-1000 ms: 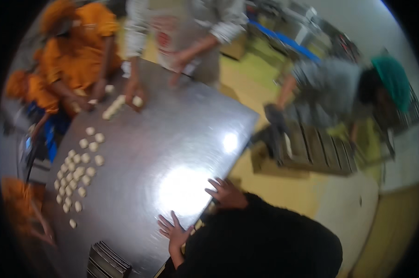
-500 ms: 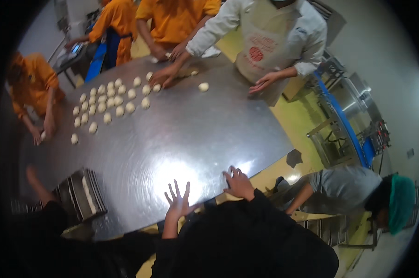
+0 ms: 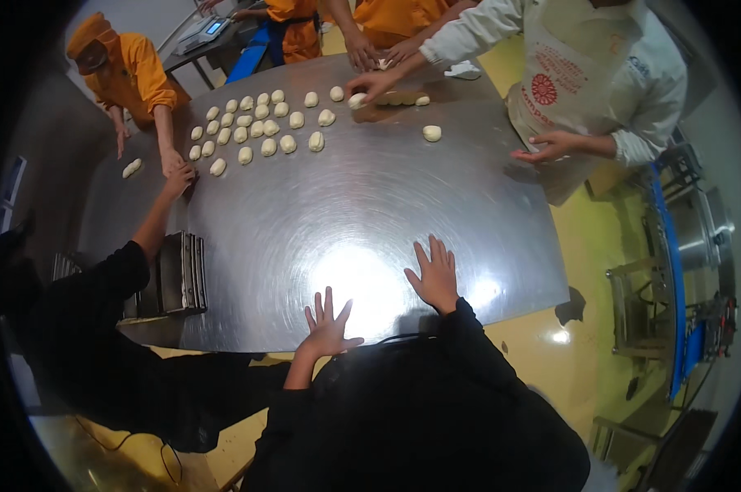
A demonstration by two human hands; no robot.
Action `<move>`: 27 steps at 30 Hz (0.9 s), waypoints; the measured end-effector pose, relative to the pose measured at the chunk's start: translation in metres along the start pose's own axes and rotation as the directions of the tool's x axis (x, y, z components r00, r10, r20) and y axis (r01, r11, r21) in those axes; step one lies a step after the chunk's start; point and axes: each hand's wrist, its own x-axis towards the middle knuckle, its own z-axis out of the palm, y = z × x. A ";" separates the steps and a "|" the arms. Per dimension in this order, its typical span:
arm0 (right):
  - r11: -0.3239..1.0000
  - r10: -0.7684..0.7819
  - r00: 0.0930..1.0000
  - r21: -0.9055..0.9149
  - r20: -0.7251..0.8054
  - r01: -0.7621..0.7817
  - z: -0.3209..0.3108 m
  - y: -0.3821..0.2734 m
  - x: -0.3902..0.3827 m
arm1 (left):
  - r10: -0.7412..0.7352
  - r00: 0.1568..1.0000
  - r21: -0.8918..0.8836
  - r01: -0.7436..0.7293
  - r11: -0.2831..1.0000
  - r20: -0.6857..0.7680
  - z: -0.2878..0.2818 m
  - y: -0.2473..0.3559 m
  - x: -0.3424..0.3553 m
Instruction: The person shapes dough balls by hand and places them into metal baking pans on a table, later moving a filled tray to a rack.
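At the table (image 3: 288,230), left hand (image 3: 327,332) and right hand (image 3: 436,283) are showing spread fingers; dough (image 3: 269,147) is lying beyond.

Dough pieces (image 3: 257,129) lie on the table (image 3: 305,221) beyond my 2 hands (image 3: 327,333). At my left, baking tins (image 3: 188,275) stand.

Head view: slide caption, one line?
Left hand and right hand spread open at the near edge of a shiny metal table; pale dough lumps lie toward its far side.
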 end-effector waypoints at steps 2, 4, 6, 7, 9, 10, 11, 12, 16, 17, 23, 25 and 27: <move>1.000 -0.007 1.000 0.013 0.007 0.007 0.007 0.001 0.021 | -0.085 0.995 -0.050 0.087 0.995 0.045 -0.010 0.008 0.002; 0.999 -0.008 1.000 0.046 0.013 0.007 0.012 0.000 0.042 | -0.120 0.992 -0.084 0.124 0.989 0.049 -0.019 0.023 0.008; 0.996 -0.050 0.998 0.077 0.037 0.047 0.019 -0.007 0.073 | -0.151 0.989 -0.077 0.151 0.986 0.009 -0.017 0.030 0.011; 0.994 -0.069 0.996 0.090 0.049 0.064 0.024 -0.014 0.090 | -0.178 0.984 -0.051 0.178 0.983 0.009 -0.012 0.030 0.013; 0.981 -0.166 0.986 0.104 0.020 0.163 0.036 -0.027 0.132 | -0.203 0.979 -0.011 0.204 0.979 0.013 -0.009 0.031 0.019; 0.973 -0.211 0.977 0.100 0.000 0.210 0.040 -0.033 0.157 | -0.186 0.983 -0.037 0.186 0.982 -0.001 -0.007 0.029 0.020; 0.971 -0.189 0.982 0.155 0.029 0.182 0.045 -0.042 0.184 | -0.188 0.982 -0.050 0.188 0.981 -0.001 -0.006 0.029 0.020; 0.968 -0.160 0.985 0.202 0.059 0.146 0.049 -0.050 0.210 | -0.181 0.983 -0.062 0.181 0.982 0.000 -0.005 0.031 0.021; 0.986 0.026 0.998 0.164 0.057 -0.035 0.067 -0.085 0.289 | -0.139 0.990 -0.060 0.137 0.989 -0.017 -0.002 0.034 0.023; 0.986 0.063 0.997 0.149 0.053 -0.070 0.070 -0.090 0.305 | -0.111 0.993 -0.050 0.109 0.993 -0.038 0.001 0.032 0.028; 0.986 0.125 0.992 0.115 -0.030 -0.121 0.110 -0.168 0.367 | -0.025 0.979 -0.181 -0.012 0.983 -0.200 -0.003 0.025 0.015; 0.983 0.171 0.985 0.079 -0.023 -0.168 0.133 -0.113 0.394 | 0.128 0.966 -0.229 -0.180 0.957 -0.225 0.000 0.019 0.029; 0.975 0.095 0.994 0.197 0.062 -0.106 0.135 -0.122 0.399 | 0.069 0.982 -0.247 -0.112 0.963 -0.175 -0.018 0.024 0.020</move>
